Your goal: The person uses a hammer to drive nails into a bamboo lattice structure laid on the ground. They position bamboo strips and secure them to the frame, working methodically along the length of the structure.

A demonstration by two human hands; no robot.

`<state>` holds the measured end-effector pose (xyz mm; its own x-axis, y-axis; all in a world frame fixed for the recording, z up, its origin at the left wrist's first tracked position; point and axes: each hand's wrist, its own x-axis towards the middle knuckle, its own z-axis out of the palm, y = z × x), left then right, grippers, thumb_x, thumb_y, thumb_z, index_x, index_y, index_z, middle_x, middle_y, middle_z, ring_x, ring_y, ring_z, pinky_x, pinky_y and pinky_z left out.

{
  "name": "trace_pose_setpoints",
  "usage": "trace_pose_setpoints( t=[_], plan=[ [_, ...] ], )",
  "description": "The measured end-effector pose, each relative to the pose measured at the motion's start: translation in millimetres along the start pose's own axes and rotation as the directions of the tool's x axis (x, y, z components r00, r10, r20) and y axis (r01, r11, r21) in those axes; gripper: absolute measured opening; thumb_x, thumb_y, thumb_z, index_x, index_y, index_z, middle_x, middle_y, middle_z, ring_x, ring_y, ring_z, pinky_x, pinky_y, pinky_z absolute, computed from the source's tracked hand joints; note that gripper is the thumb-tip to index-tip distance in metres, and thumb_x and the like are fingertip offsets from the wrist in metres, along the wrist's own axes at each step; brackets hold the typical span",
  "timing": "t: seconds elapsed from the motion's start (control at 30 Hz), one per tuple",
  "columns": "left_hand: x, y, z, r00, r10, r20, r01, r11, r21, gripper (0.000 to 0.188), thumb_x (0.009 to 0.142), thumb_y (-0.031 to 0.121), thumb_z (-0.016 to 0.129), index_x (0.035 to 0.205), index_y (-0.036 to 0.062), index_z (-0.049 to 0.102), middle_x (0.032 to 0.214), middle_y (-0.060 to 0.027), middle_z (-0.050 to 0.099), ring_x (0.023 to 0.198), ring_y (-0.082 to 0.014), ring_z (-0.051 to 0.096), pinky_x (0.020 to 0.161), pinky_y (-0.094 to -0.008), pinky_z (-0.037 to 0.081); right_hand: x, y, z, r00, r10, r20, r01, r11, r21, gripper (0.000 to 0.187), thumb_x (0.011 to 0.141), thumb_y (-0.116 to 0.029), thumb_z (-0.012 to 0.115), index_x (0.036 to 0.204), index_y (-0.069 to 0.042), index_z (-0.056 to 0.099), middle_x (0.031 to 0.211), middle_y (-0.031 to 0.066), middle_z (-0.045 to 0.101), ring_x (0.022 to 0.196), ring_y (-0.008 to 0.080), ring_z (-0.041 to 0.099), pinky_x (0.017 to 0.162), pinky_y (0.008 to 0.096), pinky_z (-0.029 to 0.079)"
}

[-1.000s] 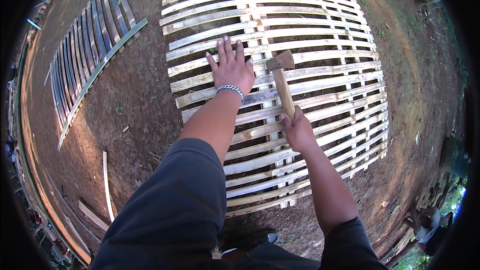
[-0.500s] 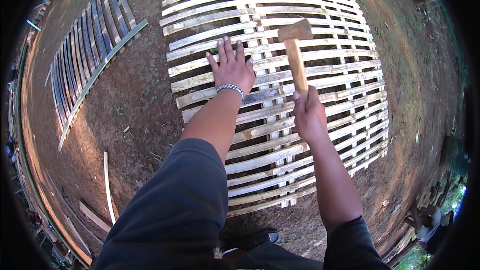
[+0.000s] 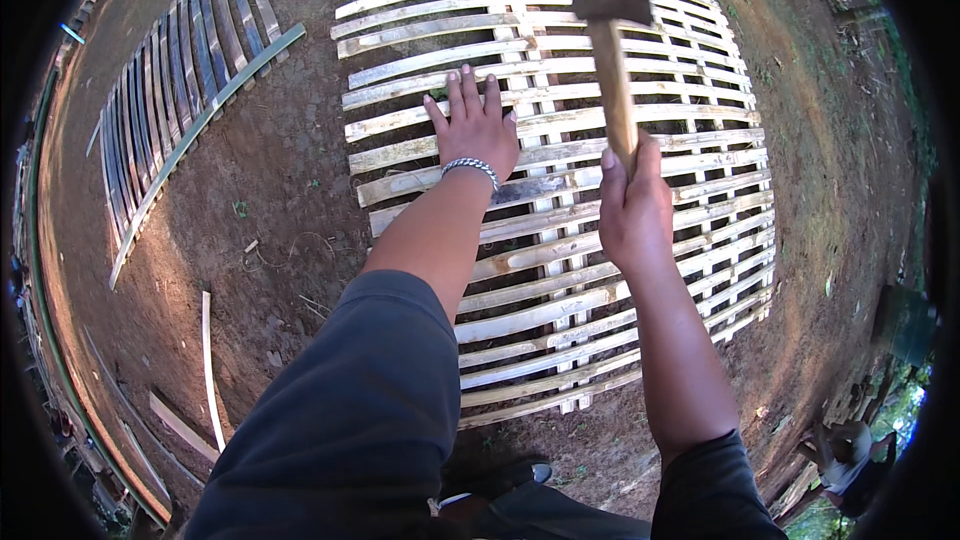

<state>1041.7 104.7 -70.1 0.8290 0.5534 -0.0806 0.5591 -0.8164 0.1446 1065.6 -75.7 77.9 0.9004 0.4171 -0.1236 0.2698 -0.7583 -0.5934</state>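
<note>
Spread before me is a large panel of pale split-bamboo slats (image 3: 540, 315), laid crosswise over thin lengthwise strips. My left hand (image 3: 475, 135), a silver chain bracelet at its wrist, rests palm down on the slats with fingers outstretched. It lies near the panel's left side. Wrapped round the wooden handle of a hatchet (image 3: 615, 65), my right hand (image 3: 638, 205) holds the tool upright above the panel. The hatchet's dark, flared metal head is at the top, apart from the slats.
At the left, a smaller row of weathered slats (image 3: 185, 65) lies on bare soil, with a long greenish strip (image 3: 210, 115) along its edge. Loose strips (image 3: 208, 370) lie at lower left. Another person (image 3: 850, 455) is at the far lower right, near a dark green container (image 3: 905, 325).
My right hand has lifted the hatchet up and slightly right, and its head has risen farther from the slats. My left hand stays flat on the panel.
</note>
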Motion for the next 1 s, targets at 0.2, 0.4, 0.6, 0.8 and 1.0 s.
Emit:
trace_pose_setpoints(
  t=[0.2, 0.4, 0.6, 0.8, 1.0],
  plan=[
    [2.1, 7.9, -3.8, 0.999, 0.001, 0.033, -0.001, 1.000, 0.007, 0.063, 0.111, 0.043, 0.031, 0.167, 0.0131, 0.023, 0.175, -0.0185, 0.006, 0.162, -0.0358, 0.003, 0.125, -0.0670, 0.005, 21.9, 18.7, -31.9, 0.884, 0.094, 0.458, 0.161, 0.858, -0.487, 0.027, 0.105, -0.024, 0.055, 0.120, -0.002, 0.050, 0.094, 0.0262, 0.072, 0.092, 0.0443, 0.072, 0.082, 0.0564, 0.055],
    [0.1, 11.7, -8.3, 0.999, 0.013, 0.041, -0.013, 1.000, -0.020, 0.063, 0.111, 0.042, 0.031, 0.167, 0.0127, 0.023, 0.175, -0.0184, 0.005, 0.162, -0.0355, 0.002, 0.125, -0.0666, 0.005, 9.3, -13.0, -28.6, 0.996, 0.050, 0.067, -0.036, 0.980, -0.197, 0.028, 0.108, -0.027, 0.053, 0.117, -0.002, 0.045, 0.093, 0.0308, 0.071, 0.089, 0.0508, 0.070, 0.078, 0.0585, 0.054],
    [1.2, 5.3, -3.9, 0.999, -0.005, 0.032, 0.005, 1.000, -0.002, 0.063, 0.111, 0.042, 0.032, 0.166, 0.0128, 0.024, 0.175, -0.0186, 0.006, 0.162, -0.0355, 0.003, 0.126, -0.0660, 0.004, 2.4, 27.0, -24.0, 0.966, 0.107, 0.234, -0.031, 0.951, -0.308, 0.034, 0.106, -0.028, 0.056, 0.124, -0.001, 0.048, 0.097, 0.0312, 0.071, 0.093, 0.0502, 0.069, 0.079, 0.0586, 0.053],
    [1.6, 8.7, -4.9, 1.000, 0.018, 0.018, -0.018, 1.000, -0.007, 0.065, 0.110, 0.044, 0.032, 0.166, 0.0114, 0.024, 0.174, -0.0198, 0.007, 0.162, -0.0362, 0.004, 0.125, -0.0666, 0.004, -23.1, 60.0, 21.4, 0.965, 0.088, 0.246, -0.020, 0.963, -0.267, 0.038, 0.105, -0.025, 0.058, 0.130, 0.000, 0.045, 0.085, 0.0294, 0.070, 0.083, 0.0503, 0.070, 0.074, 0.0577, 0.055],
    [0.4, -3.0, -0.3, 1.000, 0.004, -0.018, -0.004, 1.000, 0.000, 0.065, 0.110, 0.043, 0.032, 0.166, 0.0115, 0.024, 0.175, -0.0196, 0.007, 0.162, -0.0359, 0.004, 0.126, -0.0662, 0.004, -27.8, 24.3, 12.1, 0.998, 0.039, 0.050, -0.038, 0.999, -0.018, 0.040, 0.106, -0.027, 0.057, 0.133, -0.002, 0.045, 0.084, 0.0297, 0.070, 0.080, 0.0508, 0.070, 0.070, 0.0591, 0.054]
  ],
)
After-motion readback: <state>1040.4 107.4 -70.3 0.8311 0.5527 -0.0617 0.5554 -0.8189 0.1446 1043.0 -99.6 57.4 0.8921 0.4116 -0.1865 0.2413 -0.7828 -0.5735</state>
